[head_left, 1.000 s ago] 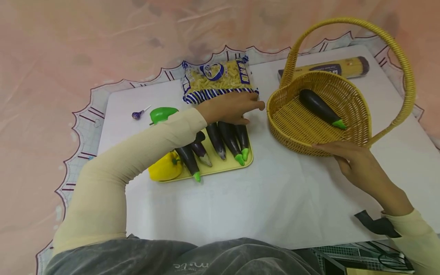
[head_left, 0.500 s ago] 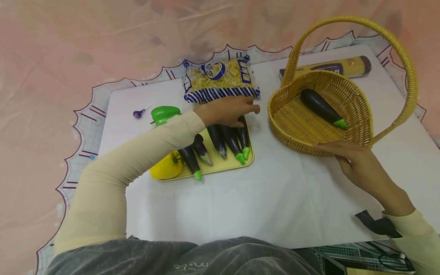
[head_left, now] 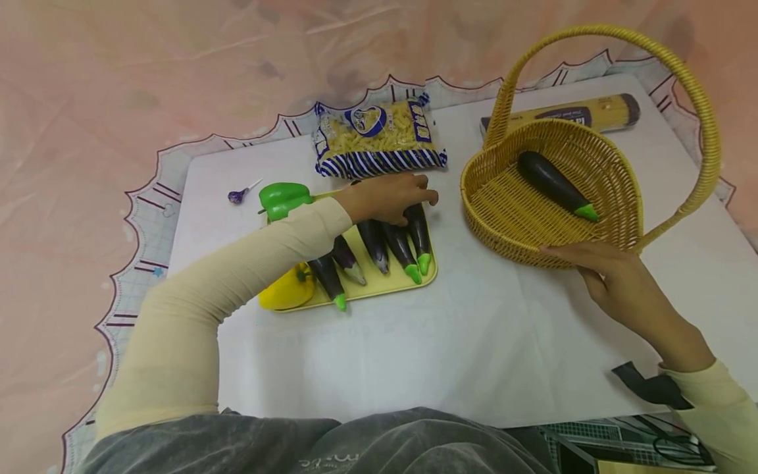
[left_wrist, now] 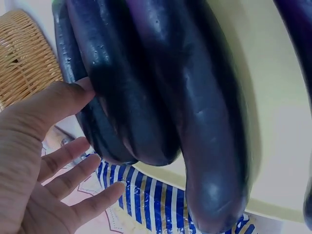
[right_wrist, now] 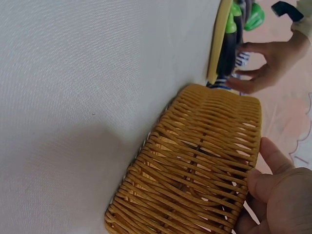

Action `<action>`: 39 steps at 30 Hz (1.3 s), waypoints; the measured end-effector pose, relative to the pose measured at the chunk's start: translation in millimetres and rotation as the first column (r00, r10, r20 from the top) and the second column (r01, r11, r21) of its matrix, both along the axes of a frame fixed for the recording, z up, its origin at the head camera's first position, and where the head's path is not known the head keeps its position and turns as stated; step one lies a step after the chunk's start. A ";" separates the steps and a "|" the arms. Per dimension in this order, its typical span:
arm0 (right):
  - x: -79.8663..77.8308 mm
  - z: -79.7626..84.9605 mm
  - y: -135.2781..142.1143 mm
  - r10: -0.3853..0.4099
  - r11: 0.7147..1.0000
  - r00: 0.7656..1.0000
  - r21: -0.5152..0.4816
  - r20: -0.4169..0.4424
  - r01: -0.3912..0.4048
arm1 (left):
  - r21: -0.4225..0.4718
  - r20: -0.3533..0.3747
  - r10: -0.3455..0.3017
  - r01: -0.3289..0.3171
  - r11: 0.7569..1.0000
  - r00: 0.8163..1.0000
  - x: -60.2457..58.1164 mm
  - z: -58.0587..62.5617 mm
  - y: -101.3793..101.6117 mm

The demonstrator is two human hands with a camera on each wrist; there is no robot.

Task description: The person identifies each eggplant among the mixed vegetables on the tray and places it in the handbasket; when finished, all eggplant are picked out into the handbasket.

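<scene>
Several dark eggplants lie side by side on a yellow tray [head_left: 381, 284]. My left hand [head_left: 392, 197] reaches over their far ends, fingers spread. In the left wrist view its thumb [left_wrist: 68, 100] lies across the outermost eggplant [left_wrist: 68, 46], with the tip at the neighbouring eggplant [left_wrist: 122, 92]. The other fingers extend past the outermost one's blunt end. To the right stands a wicker basket [head_left: 494, 238] with one eggplant [head_left: 549, 181] inside. My right hand [head_left: 622, 283] holds the basket's near rim, with thumb and fingers on either side of it in the right wrist view.
A bag of pasta [head_left: 379, 135] lies just behind the tray. Behind the basket is a yellow cylindrical pack [head_left: 610, 113]. A green pepper [head_left: 284, 197] and a yellow pepper [head_left: 287, 289] sit at the tray's left side, with a lollipop [head_left: 238, 196] farther left. The basket's tall handle [head_left: 701, 131] arches up.
My left hand has moved left and slightly nearer, away from the basket and over the right-hand eggplants. My right hand stays at the basket rim.
</scene>
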State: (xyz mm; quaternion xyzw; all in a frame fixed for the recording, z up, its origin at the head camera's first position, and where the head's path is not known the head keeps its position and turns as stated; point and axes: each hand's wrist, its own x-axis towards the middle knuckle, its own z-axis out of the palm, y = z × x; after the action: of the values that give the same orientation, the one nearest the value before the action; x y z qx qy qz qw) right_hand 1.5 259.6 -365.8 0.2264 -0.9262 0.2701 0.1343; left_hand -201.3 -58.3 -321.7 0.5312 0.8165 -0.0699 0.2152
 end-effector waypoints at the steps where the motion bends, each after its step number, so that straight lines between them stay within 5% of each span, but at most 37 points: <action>1: -0.2 0.0 0.0 0.001 1.000 1.000 0.001 0.000 -0.001 | -0.010 0.003 0.002 -0.002 1.000 1.000 -0.5 -1.2 -0.1; 13: -2.0 -0.8 -1.4 0.006 1.000 1.000 0.000 -0.005 -0.006 | -0.011 0.044 0.002 -0.002 1.000 0.999 -4.3 -15.0 -3.4; 39: -1.0 -4.0 1.7 -0.008 1.000 1.000 -0.002 -0.011 0.008 | 0.009 0.033 0.014 -0.014 1.000 0.999 -5.4 -20.4 -4.3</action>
State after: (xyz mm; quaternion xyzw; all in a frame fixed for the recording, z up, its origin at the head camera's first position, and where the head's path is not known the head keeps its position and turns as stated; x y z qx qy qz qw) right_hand 0.5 261.3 -369.9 0.2240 -0.9261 0.2692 0.1404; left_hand -206.8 -62.6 -342.1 0.5274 0.8169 -0.0558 0.2268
